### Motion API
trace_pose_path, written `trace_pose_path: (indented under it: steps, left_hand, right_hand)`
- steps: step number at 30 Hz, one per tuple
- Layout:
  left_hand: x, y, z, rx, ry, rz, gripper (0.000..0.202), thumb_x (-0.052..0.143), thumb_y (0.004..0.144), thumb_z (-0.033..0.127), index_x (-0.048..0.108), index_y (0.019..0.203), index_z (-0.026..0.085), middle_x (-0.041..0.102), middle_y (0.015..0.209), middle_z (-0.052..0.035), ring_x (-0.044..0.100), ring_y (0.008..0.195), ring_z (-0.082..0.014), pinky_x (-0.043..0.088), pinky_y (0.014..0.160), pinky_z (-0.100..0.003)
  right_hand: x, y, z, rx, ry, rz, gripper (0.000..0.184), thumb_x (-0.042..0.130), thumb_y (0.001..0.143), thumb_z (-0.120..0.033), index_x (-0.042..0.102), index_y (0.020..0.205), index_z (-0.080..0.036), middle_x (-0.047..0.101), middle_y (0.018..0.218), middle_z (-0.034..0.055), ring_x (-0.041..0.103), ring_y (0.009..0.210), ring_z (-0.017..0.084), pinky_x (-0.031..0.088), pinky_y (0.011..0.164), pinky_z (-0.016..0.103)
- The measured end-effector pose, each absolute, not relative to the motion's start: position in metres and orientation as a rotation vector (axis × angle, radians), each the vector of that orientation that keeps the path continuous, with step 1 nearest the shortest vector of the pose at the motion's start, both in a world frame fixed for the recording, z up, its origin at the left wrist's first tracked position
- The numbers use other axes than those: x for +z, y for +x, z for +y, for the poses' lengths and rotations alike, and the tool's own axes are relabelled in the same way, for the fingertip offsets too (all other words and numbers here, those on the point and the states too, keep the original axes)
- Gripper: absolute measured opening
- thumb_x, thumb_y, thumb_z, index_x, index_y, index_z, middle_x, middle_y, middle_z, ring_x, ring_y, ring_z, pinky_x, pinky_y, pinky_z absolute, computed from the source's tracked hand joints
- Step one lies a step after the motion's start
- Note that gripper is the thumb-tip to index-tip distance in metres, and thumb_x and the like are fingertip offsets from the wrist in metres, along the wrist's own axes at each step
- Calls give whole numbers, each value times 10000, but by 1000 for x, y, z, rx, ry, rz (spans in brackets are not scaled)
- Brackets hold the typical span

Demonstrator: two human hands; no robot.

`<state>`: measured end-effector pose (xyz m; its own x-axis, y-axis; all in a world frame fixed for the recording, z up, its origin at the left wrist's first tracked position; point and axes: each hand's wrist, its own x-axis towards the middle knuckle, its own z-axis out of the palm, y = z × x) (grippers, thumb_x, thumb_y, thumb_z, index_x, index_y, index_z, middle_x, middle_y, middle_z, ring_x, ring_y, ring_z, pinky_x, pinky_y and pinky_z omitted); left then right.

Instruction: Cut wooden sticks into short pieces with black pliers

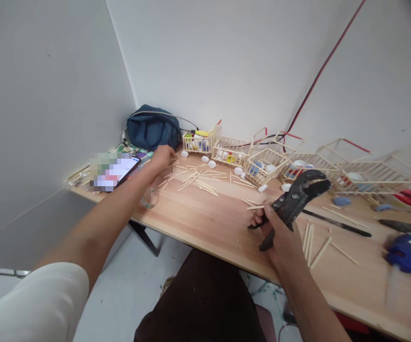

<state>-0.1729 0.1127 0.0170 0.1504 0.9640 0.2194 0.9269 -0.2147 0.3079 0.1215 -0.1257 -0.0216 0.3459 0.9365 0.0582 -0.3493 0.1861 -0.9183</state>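
My right hand (pixel 274 228) is wrapped round a black hand cutter (pixel 300 192) with hooked jaws, held above the front of the table and pointing up to the right. A short thin wooden stick (pixel 255 207) shows at its fingertips; I cannot tell if they grip it. At the far left of the table, my left hand (pixel 163 156) is bent downward beside the blue bag (pixel 153 127). Its fingers are mostly hidden from me. Close to it lies a loose spread of short wooden sticks (pixel 194 178).
Several small wooden-stick carts (pixel 232 149) with white wheels stand along the wall. A phone (pixel 129 172) lies at left. Sticks (pixel 310 242), a black rod (pixel 340 223), orange-handled pliers (pixel 408 229) and a blue glue gun (pixel 410 256) lie at right. The table (pixel 205 223) ends close to my lap.
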Motion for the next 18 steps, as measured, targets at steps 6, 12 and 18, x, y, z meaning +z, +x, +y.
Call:
trace_pose_path:
  steps: [6, 12, 18]
  left_hand:
    - [9, -171, 124, 369, 2348, 1911, 146, 666, 618, 105, 737, 745, 110, 698, 741, -59, 593, 735, -181, 394, 689, -228]
    - [11, -172, 122, 295, 2400, 1921, 159, 650, 627, 111, 733, 762, 124, 703, 747, -58, 598, 747, -183, 389, 672, -220]
    - [10, -173, 112, 226, 2454, 1905, 212, 591, 671, 135, 734, 827, 120, 722, 854, -88, 620, 791, -198, 414, 692, -236]
  right_hand:
    - [-22, 121, -125, 1041, -978, -732, 253, 767, 713, -348, 591, 802, -190, 520, 661, -30, 490, 609, 116, 422, 566, 262]
    - [-23, 121, -125, 1042, -963, -748, 247, 758, 728, -352, 592, 817, -192, 524, 665, -32, 493, 603, 115, 427, 578, 270]
    - [-24, 122, -126, 1028, -979, -781, 248, 738, 747, -381, 587, 833, -204, 522, 666, -34, 495, 602, 116, 433, 578, 269]
